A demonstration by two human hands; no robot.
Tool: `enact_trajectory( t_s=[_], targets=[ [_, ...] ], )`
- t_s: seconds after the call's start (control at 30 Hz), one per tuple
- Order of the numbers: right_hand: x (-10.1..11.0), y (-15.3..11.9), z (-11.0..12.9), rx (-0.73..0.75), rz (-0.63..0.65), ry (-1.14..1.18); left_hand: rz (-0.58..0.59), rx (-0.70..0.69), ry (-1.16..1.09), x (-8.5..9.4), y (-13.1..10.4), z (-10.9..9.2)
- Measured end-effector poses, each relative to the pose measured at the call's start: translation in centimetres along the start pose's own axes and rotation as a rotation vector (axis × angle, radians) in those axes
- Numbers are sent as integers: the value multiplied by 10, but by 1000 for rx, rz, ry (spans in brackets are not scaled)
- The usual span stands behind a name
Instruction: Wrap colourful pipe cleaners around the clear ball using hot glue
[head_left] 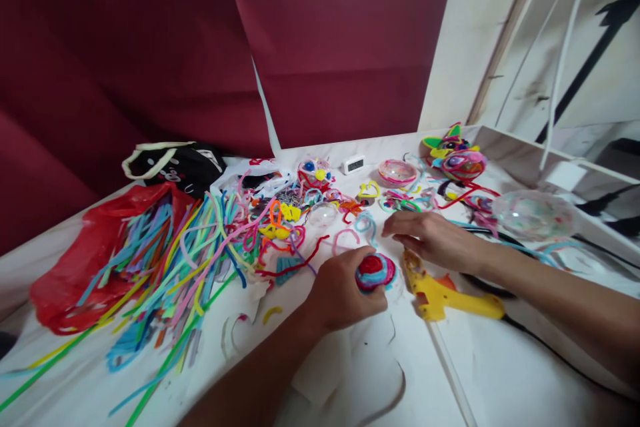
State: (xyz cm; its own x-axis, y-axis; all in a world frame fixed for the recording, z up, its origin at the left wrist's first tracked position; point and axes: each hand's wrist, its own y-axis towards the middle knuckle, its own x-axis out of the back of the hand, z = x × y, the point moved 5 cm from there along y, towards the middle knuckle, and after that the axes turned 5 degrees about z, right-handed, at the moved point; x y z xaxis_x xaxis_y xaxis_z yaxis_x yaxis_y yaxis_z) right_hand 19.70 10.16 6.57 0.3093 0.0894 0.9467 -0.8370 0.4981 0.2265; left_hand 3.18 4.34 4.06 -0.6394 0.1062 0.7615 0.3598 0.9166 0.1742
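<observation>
My left hand (345,287) is closed around a round coil of pipe cleaners (375,271) in red, light blue and pink, low over the table. Past it on the right, my right hand (427,237) points leftward with its fingers bent and slightly apart, and I see nothing held in them. Below that hand a yellow glue gun (440,297) lies on its side, with a white glue stick (447,367) running out toward me. A light blue curled pipe cleaner (367,223) rests just beyond the coil.
A red plastic bag (90,267) spills many coloured pipe cleaners (185,267) at left. Behind are a black bag (185,167), a small digital clock (354,165) and a colourful figure (457,153). A clear plastic dome (535,213) and the glue gun's black cord (560,357) lie at right.
</observation>
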Motion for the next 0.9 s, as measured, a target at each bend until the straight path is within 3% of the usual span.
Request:
enact_trajectory(
  t_s=[0.2, 0.4, 0.63, 0.77, 0.9],
  targets=[
    [-27, 44, -18, 145, 99, -136, 9, 29, 12, 1, 0, -2],
    [-31, 50, -36, 134, 85, -202, -14, -2, 13, -1, -1, 0],
    [29, 27, -58, -88, -139, -255, -16, 20, 35, 1, 0, 2],
    [66, 3, -61, -250, -323, -271, -25, 47, 61, 4, 0, 4],
    [87, -15, -58, -369, -433, -242, -41, 47, 62, 5, 1, 6]
  ],
)
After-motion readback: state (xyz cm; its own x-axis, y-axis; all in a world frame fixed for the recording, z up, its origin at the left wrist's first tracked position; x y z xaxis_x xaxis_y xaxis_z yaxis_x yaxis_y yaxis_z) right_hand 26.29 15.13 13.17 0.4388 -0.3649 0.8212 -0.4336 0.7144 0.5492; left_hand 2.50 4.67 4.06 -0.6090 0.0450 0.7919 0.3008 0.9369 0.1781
